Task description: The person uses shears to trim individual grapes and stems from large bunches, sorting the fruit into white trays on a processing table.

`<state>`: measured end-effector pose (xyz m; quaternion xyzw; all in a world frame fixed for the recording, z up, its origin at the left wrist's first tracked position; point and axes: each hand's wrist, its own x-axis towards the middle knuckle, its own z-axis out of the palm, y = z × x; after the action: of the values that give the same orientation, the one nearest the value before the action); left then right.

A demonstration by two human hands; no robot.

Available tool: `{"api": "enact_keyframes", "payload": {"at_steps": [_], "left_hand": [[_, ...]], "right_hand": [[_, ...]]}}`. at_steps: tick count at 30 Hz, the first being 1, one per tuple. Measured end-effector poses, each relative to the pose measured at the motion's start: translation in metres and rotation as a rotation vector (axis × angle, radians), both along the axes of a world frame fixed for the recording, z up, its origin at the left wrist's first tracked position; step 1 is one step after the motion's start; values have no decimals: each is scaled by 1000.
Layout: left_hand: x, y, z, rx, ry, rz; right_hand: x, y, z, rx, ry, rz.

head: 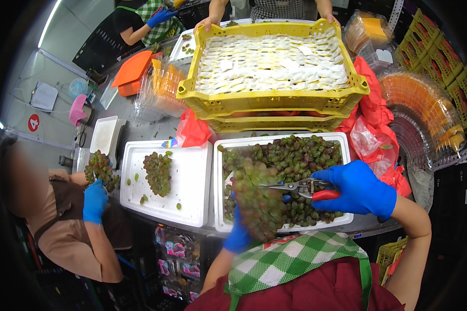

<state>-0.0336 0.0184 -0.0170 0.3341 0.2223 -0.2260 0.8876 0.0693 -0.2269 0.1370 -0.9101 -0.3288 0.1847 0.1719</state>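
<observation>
A bunch of red-green grapes, blurred by motion, is held up by my left hand in a blue glove, mostly hidden behind the fruit. My right hand, gloved in blue too, grips red-handled pruning snips. Their blades reach leftward to the side of the bunch. Beneath both hands lies a white tray full of loose grapes. Left of it, a second white tray bears one whole bunch and a few single grapes.
Stacked yellow crates, padded with white, stand behind the trays, a person's hands on the top rim. At left a co-worker's gloved hand is at another bunch. Red plastic bags and clear clamshell stacks lie at right.
</observation>
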Motion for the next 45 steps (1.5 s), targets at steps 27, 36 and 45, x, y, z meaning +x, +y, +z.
{"api": "enact_keyframes", "payload": {"at_steps": [27,36,45], "left_hand": [[18,-10,-7,195,-244,224],[36,-18,16,254,-37,233],[41,-5,43,505,-411,316]], "right_hand": [[-29,4,-82,726,501,-523],[-34,61,-115,1115,738,-868],[-24,45,-142,1448,1609,-783]]}}
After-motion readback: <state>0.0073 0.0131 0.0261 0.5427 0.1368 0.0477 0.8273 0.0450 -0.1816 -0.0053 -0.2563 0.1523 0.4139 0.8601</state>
